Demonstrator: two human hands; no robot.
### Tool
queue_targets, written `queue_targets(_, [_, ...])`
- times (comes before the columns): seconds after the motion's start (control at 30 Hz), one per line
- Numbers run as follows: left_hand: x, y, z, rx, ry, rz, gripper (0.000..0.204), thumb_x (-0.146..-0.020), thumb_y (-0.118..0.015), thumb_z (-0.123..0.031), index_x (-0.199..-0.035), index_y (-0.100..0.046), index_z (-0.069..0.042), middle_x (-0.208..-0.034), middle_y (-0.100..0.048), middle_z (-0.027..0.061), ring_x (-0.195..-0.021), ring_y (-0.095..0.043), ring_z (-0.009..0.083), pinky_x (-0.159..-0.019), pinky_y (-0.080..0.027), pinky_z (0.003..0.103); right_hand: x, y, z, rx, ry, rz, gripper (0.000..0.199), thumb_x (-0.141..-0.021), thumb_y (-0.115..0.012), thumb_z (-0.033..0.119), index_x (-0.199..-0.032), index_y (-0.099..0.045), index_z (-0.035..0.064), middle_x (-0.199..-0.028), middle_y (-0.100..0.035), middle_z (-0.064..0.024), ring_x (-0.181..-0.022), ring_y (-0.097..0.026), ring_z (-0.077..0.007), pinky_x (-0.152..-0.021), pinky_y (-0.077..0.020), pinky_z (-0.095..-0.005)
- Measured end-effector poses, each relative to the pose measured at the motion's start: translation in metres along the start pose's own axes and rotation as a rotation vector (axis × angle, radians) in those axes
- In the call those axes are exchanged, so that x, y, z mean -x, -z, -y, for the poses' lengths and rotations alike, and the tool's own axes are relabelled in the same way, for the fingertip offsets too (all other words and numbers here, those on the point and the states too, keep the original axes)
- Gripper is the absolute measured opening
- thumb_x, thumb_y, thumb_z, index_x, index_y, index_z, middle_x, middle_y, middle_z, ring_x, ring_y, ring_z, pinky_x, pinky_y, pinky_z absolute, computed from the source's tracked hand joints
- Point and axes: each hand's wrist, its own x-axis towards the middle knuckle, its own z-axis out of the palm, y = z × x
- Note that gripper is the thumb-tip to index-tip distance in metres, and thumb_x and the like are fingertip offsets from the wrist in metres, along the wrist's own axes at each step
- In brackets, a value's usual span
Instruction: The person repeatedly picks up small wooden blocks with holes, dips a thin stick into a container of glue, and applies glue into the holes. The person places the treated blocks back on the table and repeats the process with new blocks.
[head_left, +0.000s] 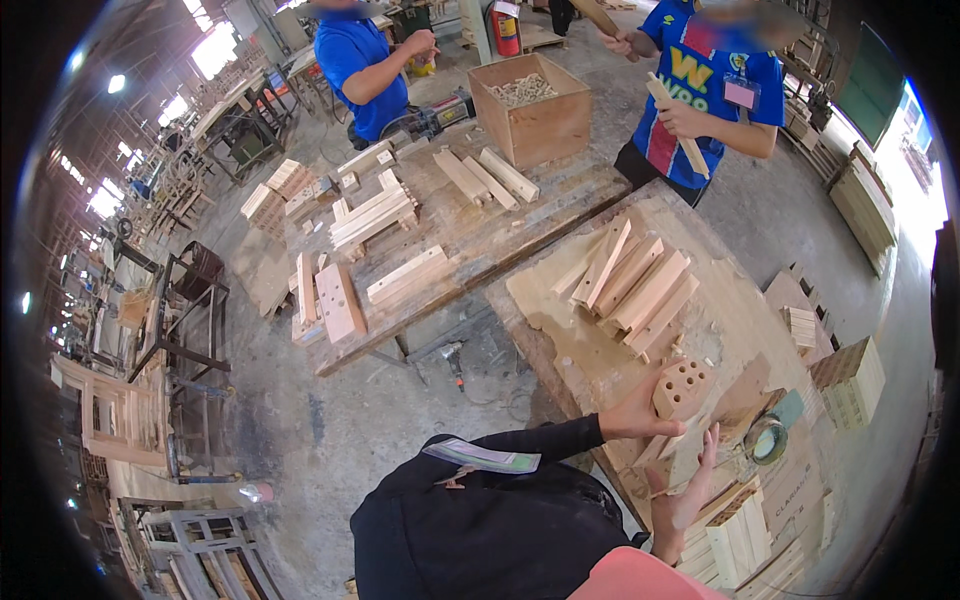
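left hand (632, 415) clamped on drilled wood block (682, 388) | right hand (680, 495) open, empty | block likely light, rigid (grip flat sides, not holes)

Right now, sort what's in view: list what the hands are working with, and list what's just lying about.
In hand:
- wooden block with drilled holes, held by the left hand
- right hand, open beside it

Lying about:
- pile of wooden slats
- tape roll
- wooden box of dowels
- power drill

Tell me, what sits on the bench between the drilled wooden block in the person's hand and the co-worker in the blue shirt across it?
In the head view, a pile of long wooden slats lies between the drilled block held by the left hand and the co-worker.
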Motion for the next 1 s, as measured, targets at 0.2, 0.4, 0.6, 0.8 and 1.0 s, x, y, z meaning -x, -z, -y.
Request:
queue_targets(0.2, [0.008, -0.021, -0.026, 0.292, 0.127, -0.064, 0.088, -0.072, -0.083, -0.012, -0.143, -0.033, -0.003, -0.134, -0.050, 0.0090, -0.125, -0.048, 0.0182, -0.106, -0.041, 0.035, 0.006, -0.004, 0.000, 0.021, 0.013, 0.005, 0.099, -0.064, -0.087, 0.015, -0.147, -0.035, -0.0020, -0.152, -0.037, -0.0235, -0.139, -0.039, -0.0420, -0.112, -0.0342, -0.0439])
queue_targets(0.4, [0.013, -0.034, -0.039, 0.471, 0.183, -0.111, 0.070, -0.073, -0.077, -0.001, -0.135, -0.046, -0.003, -0.119, -0.060, 0.0048, -0.112, -0.057, 0.0152, -0.098, -0.047, 0.033, 0.011, -0.003, -0.008, 0.001, 0.078, -0.042, 0.098, -0.066, -0.086, 0.015, -0.147, -0.034, -0.0025, -0.152, -0.038, -0.0239, -0.138, -0.040, -0.0418, -0.112, -0.0345, -0.0456])
queue_targets(0.6, [0.018, -0.043, -0.040, 0.487, 0.234, -0.117, 0.076, -0.072, -0.076, 0.000, -0.140, -0.041, -0.003, -0.127, -0.056, 0.0065, -0.119, -0.053, 0.0175, -0.101, -0.044, 0.034, 0.017, 0.001, -0.014, -0.067, 0.075, -0.044, 0.095, -0.070, -0.084, 0.015, -0.149, -0.033, 0.0006, -0.152, -0.038, -0.0220, -0.138, -0.041, -0.0397, -0.112, -0.0349, -0.0452])
queue_targets(0.8, [0.017, -0.052, -0.046, 0.326, 0.210, -0.071, 0.081, -0.072, -0.081, -0.005, -0.141, -0.039, -0.002, -0.131, -0.054, 0.0074, -0.123, -0.051, 0.0174, -0.104, -0.043, 0.035, 0.019, 0.017, -0.026, -0.067, 0.067, 0.031, 0.091, -0.071, -0.083, 0.015, -0.147, -0.035, 0.0013, -0.152, -0.039, -0.0216, -0.138, -0.041, -0.0391, -0.112, -0.0350, -0.0449])
queue_targets(1.0, [0.010, -0.039, -0.018, -0.116, -0.053, 0.017, 0.089, -0.068, -0.086, -0.021, -0.140, -0.037, -0.001, -0.128, -0.054, 0.0108, -0.120, -0.053, 0.0215, -0.102, -0.045, 0.038, 0.013, 0.065, -0.033, -0.260, 0.037, -0.167, 0.049, -0.105, -0.044, 0.025, -0.146, -0.038, -0.0013, -0.143, -0.049, -0.0236, -0.135, -0.047, -0.0326, -0.110, -0.0351, -0.0450])
